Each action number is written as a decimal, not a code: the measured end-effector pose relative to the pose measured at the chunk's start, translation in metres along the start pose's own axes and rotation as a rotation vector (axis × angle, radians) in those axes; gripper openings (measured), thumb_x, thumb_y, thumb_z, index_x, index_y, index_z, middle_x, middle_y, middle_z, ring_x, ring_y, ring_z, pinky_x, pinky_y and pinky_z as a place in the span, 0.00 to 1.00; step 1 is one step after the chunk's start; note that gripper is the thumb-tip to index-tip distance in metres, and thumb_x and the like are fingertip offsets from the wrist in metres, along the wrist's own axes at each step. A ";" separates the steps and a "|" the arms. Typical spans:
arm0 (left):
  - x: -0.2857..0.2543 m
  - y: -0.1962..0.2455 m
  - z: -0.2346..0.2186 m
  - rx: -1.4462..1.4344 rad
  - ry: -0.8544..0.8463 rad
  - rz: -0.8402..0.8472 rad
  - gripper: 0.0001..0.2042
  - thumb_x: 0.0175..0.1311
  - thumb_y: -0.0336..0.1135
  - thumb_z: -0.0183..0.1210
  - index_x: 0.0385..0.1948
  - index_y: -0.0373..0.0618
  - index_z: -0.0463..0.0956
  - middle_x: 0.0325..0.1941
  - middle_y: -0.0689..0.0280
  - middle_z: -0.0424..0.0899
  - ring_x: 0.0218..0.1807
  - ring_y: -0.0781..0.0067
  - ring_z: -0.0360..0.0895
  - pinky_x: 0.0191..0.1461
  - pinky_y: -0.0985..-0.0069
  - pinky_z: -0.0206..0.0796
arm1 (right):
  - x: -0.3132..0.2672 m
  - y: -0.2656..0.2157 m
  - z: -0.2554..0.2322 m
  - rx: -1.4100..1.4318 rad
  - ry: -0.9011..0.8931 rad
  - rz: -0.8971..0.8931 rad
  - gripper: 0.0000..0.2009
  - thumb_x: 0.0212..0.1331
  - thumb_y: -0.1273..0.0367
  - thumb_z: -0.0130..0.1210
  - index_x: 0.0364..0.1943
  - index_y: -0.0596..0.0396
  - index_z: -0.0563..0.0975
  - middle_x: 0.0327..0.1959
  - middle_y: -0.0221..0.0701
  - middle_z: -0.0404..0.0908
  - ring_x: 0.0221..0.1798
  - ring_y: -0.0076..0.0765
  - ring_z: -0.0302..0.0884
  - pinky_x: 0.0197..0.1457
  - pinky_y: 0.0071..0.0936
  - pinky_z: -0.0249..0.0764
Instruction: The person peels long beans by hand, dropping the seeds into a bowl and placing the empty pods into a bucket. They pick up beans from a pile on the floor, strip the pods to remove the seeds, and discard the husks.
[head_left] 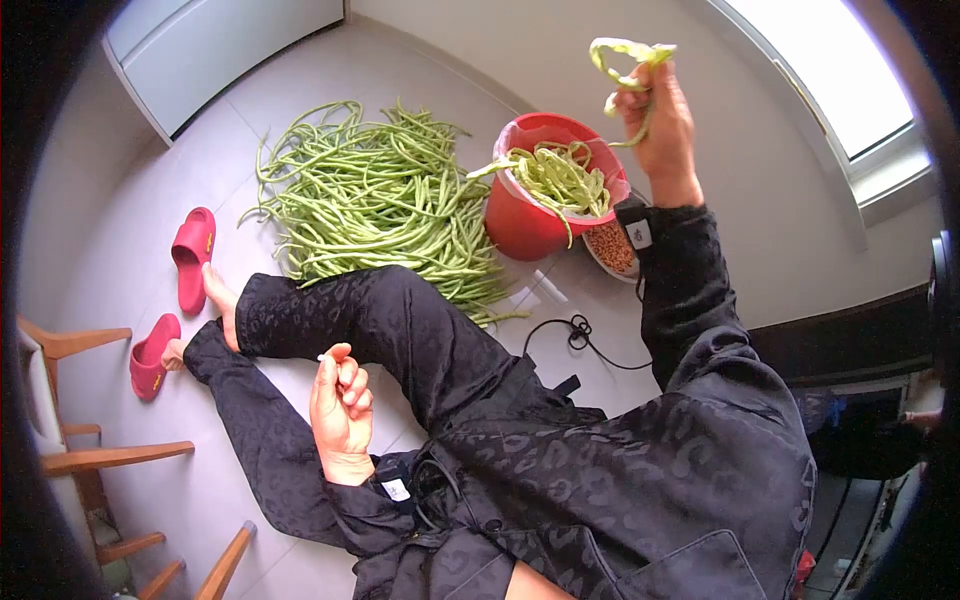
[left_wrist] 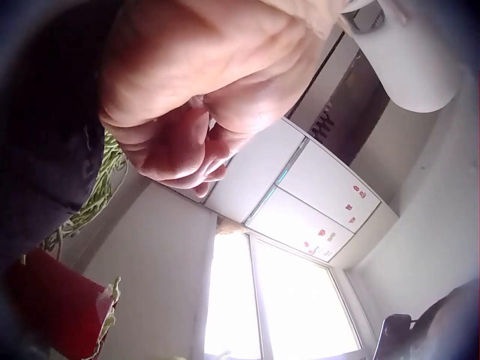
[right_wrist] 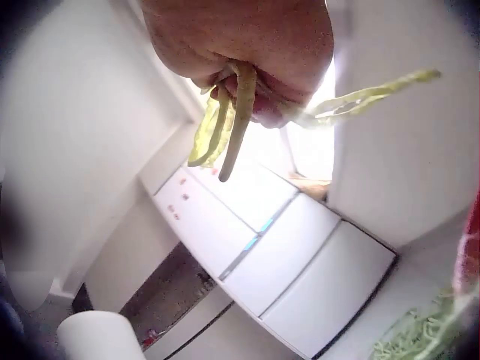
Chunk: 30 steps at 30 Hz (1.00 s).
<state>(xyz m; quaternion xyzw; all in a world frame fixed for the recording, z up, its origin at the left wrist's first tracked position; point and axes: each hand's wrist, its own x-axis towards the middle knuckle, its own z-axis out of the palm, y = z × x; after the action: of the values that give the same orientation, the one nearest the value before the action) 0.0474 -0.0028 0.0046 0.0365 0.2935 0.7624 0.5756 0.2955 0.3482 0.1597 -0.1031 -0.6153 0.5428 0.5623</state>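
In the head view my right hand [head_left: 662, 130] is raised to the right of a red bucket, pinching limp, split long bean pods [head_left: 622, 50]. Those pods [right_wrist: 236, 124] dangle from the curled fingers in the right wrist view, with one strip trailing sideways. My left hand [head_left: 343, 410] is over my leg, palm up, its fingers curled and the thumb close to the index finger. A pale speck shows at the thumb tip; I cannot tell whether it is a held thing or the nail. The lined red bucket [head_left: 520, 225] is heaped with opened pods [head_left: 565, 178].
A big pile of green long beans [head_left: 380, 200] spreads over the floor [head_left: 225, 150]. Beside the bucket is a bowl of shelled brown beans [head_left: 612, 245]. A black cord [head_left: 600, 352] lies nearby. Red slippers [head_left: 190, 262] and wooden chair legs [head_left: 120, 457] are at the left.
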 end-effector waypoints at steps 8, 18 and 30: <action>0.007 -0.005 -0.012 -0.072 0.120 -0.020 0.14 0.66 0.37 0.45 0.46 0.37 0.67 0.25 0.71 0.65 0.22 0.87 0.58 0.17 0.92 0.50 | -0.045 0.093 -0.089 -1.735 -0.367 0.621 0.21 0.56 0.61 0.48 0.52 0.57 0.67 0.53 0.45 0.68 0.55 0.48 0.66 0.57 0.37 0.62; 0.062 -0.029 0.035 -0.175 -0.005 -0.039 0.12 0.63 0.34 0.48 0.45 0.38 0.69 0.37 0.63 0.71 0.38 0.76 0.69 0.40 0.86 0.68 | -0.064 0.085 -0.061 -1.473 -0.479 0.029 0.15 0.55 0.63 0.48 0.41 0.59 0.73 0.43 0.46 0.73 0.48 0.50 0.69 0.50 0.38 0.66; 0.066 -0.150 0.117 0.911 -0.295 0.378 0.14 0.64 0.36 0.42 0.47 0.38 0.67 0.39 0.59 0.77 0.46 0.68 0.72 0.54 0.73 0.61 | -0.214 0.062 0.097 0.983 0.608 0.861 0.21 0.64 0.57 0.35 0.49 0.61 0.68 0.50 0.39 0.71 0.55 0.35 0.66 0.61 0.31 0.60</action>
<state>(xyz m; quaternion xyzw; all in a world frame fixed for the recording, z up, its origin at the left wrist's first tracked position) 0.2001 0.1285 0.0089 0.4431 0.4999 0.6346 0.3887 0.2623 0.1610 0.0084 -0.2181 -0.0208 0.8777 0.4263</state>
